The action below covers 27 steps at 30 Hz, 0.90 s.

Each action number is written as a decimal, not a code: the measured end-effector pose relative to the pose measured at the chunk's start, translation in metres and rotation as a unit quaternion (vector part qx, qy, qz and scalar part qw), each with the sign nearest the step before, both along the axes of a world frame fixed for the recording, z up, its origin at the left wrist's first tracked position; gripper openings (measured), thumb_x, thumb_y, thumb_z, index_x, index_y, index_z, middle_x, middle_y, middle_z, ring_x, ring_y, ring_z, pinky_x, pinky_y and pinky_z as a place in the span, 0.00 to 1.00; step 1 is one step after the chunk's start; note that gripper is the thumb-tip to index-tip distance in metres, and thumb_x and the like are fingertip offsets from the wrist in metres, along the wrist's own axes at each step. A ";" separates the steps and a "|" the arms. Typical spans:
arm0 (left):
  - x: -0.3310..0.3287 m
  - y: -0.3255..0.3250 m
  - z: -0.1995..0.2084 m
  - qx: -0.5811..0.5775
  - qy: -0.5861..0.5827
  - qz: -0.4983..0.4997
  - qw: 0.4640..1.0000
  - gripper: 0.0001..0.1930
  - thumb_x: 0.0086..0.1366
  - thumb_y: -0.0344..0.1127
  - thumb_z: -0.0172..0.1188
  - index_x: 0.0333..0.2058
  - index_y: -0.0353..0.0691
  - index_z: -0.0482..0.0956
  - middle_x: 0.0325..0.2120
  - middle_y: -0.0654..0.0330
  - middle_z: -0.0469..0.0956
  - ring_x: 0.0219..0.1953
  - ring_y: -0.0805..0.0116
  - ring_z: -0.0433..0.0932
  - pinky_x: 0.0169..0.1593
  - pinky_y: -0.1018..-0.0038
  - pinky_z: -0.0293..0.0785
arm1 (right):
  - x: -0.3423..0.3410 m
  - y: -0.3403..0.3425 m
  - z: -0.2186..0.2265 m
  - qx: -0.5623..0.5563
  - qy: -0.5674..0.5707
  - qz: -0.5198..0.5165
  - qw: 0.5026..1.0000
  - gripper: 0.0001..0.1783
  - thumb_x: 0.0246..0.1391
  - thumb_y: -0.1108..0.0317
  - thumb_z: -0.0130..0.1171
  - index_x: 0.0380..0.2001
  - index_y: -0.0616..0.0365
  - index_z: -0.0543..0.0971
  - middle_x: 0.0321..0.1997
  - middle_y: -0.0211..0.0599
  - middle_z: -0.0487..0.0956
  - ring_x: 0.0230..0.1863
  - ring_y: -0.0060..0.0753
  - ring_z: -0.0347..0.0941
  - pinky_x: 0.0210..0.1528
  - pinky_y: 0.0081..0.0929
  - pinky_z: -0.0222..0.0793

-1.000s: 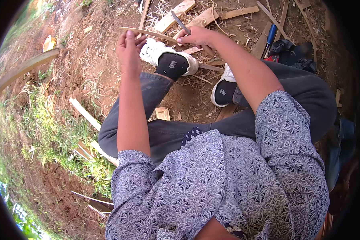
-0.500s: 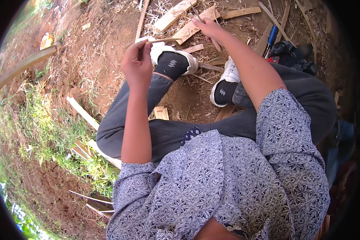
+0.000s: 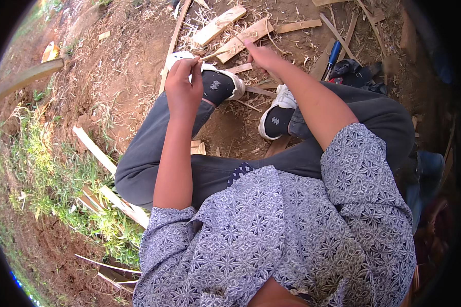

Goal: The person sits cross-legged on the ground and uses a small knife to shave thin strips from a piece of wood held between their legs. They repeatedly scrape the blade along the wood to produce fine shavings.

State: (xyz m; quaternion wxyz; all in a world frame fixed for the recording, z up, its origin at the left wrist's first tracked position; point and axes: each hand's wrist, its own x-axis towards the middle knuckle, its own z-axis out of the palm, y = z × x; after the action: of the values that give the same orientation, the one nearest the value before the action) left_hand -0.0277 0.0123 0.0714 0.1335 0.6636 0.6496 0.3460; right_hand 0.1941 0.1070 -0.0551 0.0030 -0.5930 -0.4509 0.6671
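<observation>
My left hand (image 3: 182, 82) is closed in a pinch on a thin wooden strip (image 3: 213, 55), whose free end points right. A little to the right, my right hand (image 3: 264, 59) is wrapped around what looks like a knife. The knife's light handle (image 3: 277, 78) shows below my fist and its thin blade (image 3: 239, 39) angles up and left. The blade and the strip are apart. Just beyond both hands lies a flat wooden slat (image 3: 247, 40) on the ground, partly behind the strip's tip.
Curled shavings cover the soil around several slats, such as a pale one (image 3: 219, 24). My white shoes (image 3: 287, 97) stand below the hands. On the right lie a blue-handled tool (image 3: 334, 52) and a dark bag (image 3: 354, 77). A curved wooden piece (image 3: 28, 81) juts in at left.
My right hand has come down, and the knife's blade now sits lower, nearer the strip. My left hand has turned, tilting the strip slightly upward. The whole view has shifted a little.
</observation>
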 end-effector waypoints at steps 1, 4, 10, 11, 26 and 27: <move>-0.003 -0.003 0.001 -0.004 0.015 -0.010 1.000 0.03 0.66 0.27 0.66 0.37 0.35 0.82 0.34 0.52 0.84 0.33 0.57 0.84 0.38 0.67 0.79 | -0.007 -0.002 0.016 0.040 -0.026 0.044 0.998 0.46 0.65 0.24 0.35 0.32 0.61 0.79 0.19 0.31 0.68 0.19 0.27 0.66 0.23 0.33 0.63; 0.004 -0.012 0.012 -0.034 0.047 -0.047 0.997 0.04 0.66 0.28 0.65 0.38 0.37 0.82 0.34 0.53 0.82 0.33 0.51 0.83 0.37 0.63 0.79 | -0.022 -0.014 0.053 0.118 -0.021 0.114 0.986 0.47 0.66 0.25 0.35 0.29 0.63 0.80 0.21 0.39 0.74 0.24 0.36 0.73 0.29 0.37 0.70; 0.013 -0.029 0.012 -0.053 0.090 -0.099 0.990 0.07 0.65 0.26 0.61 0.42 0.39 0.80 0.34 0.55 0.80 0.34 0.50 0.83 0.35 0.59 0.79 | -0.027 -0.050 0.082 0.215 -0.036 0.210 0.953 0.52 0.68 0.25 0.29 0.34 0.67 0.84 0.37 0.59 0.83 0.42 0.60 0.80 0.49 0.46 0.73; 0.013 -0.030 0.010 -0.047 0.088 -0.108 0.989 0.08 0.65 0.26 0.61 0.42 0.40 0.80 0.35 0.55 0.80 0.34 0.50 0.83 0.35 0.59 0.79 | -0.026 -0.052 0.084 0.218 -0.042 0.215 0.951 0.52 0.68 0.25 0.29 0.33 0.66 0.83 0.37 0.58 0.83 0.43 0.60 0.80 0.48 0.47 0.73; 0.013 -0.024 0.004 -0.036 0.081 -0.118 0.989 0.11 0.59 0.25 0.61 0.41 0.40 0.80 0.37 0.59 0.80 0.36 0.58 0.84 0.36 0.65 0.81 | -0.021 -0.052 0.016 0.282 0.029 0.125 0.951 0.47 0.68 0.26 0.32 0.34 0.66 0.78 0.28 0.54 0.78 0.33 0.57 0.74 0.43 0.46 0.70; 0.014 -0.023 0.005 -0.033 0.091 -0.121 0.988 0.12 0.57 0.25 0.62 0.40 0.40 0.80 0.37 0.60 0.80 0.36 0.60 0.84 0.37 0.66 0.82 | -0.019 -0.052 0.014 0.283 0.031 0.125 0.950 0.48 0.68 0.26 0.32 0.34 0.66 0.78 0.29 0.55 0.78 0.34 0.59 0.74 0.43 0.46 0.70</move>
State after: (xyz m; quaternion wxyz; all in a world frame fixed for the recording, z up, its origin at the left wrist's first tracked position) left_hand -0.0138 -0.0108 0.0764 0.1362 0.7611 0.5852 0.2444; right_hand 0.1748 0.0552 -0.0411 0.1014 -0.4857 -0.6912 0.5254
